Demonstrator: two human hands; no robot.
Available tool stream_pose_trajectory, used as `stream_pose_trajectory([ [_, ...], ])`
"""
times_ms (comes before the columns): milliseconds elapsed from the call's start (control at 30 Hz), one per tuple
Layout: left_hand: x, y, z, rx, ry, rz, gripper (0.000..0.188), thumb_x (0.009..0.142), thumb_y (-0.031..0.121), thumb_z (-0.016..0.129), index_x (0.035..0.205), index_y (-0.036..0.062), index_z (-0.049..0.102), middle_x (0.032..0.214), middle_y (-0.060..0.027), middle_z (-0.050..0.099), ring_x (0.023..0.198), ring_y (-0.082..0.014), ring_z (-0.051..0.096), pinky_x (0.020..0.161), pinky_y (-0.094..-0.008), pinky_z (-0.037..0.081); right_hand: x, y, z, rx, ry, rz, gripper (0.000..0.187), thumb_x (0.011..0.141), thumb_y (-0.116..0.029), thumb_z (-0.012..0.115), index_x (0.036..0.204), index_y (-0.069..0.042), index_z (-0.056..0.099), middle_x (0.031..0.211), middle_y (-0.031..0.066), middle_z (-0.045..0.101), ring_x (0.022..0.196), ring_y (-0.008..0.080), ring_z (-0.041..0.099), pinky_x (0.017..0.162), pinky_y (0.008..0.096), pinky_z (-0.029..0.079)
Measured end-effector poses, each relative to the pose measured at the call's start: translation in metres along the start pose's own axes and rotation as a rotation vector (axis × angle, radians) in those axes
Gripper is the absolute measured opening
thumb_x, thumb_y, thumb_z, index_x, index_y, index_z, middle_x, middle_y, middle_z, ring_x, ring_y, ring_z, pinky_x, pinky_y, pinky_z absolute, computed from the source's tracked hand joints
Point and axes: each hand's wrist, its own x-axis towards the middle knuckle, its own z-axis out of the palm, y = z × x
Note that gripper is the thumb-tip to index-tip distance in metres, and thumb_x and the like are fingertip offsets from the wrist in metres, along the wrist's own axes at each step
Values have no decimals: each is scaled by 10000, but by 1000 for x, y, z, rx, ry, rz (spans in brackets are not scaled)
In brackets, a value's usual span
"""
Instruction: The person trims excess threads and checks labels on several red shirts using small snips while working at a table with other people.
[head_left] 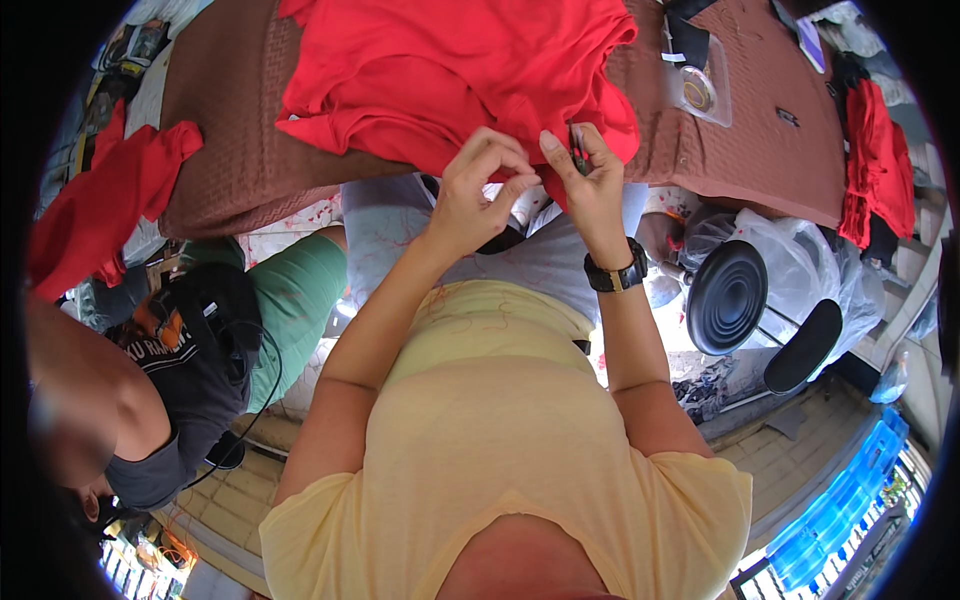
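A red garment (450, 70) lies bunched on the table, its near edge hanging over the front. At that edge my left hand (480, 190) is closed, thumb and forefinger pinching the red cloth; whether a thread is also between them is too small to see. Just to the right, my right hand (590, 180) holds a small dark pair of thread snips (578, 150), partly hidden by the fingers. A fold of the garment hangs between the two hands, close to the right thumb. Loose red threads are scattered on my lap and shirt.
Brown quilted cloth (230, 130) covers the table. A clear plastic container (705, 90) sits at the back right. More red garments hang at the left (120, 210) and right (875, 160). A person (190, 370) sits close on my left. A round black stool seat (727, 297) stands right.
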Motion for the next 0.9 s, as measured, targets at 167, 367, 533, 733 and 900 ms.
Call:
stream_pose_trajectory([
  [167,-10,11,-4,48,50,19,287,767,74,828,872,20,567,838,-99,553,692,-207,539,584,-336,454,5,-11,-7,350,-57,315,181,960,-188,712,808,-114,647,652,-120,470,538,-6,358,487,211,261],
  [367,13,0,13,80,155,-21,284,827,48,781,1022,-2,582,864,-107,547,695,-217,593,619,-313,499,3,-9,-2,456,-68,349,214,971,-208,696,774,-159,627,613,-122,439,486,-15,300,450,217,188],
  [533,14,-15,2,-85,58,-107,131,887,-60,685,969,-19,590,908,-94,566,839,-168,658,726,-279,532,4,-15,-5,471,-85,385,295,1000,-242,647,728,-176,553,577,-107,400,462,6,286,449,231,181],
  [733,10,-6,6,-207,214,-102,169,840,-24,739,951,-10,611,1036,-115,566,831,-213,646,687,-313,521,7,-8,-11,482,-132,400,297,1037,-280,580,767,-166,537,564,-86,399,452,23,290,461,238,187],
  [900,23,-3,6,141,174,82,164,813,-26,746,952,8,667,968,-118,618,793,-221,655,670,-321,529,7,-12,-3,503,-104,413,377,1007,-260,640,671,-201,482,529,-97,355,433,17,276,427,248,161],
])
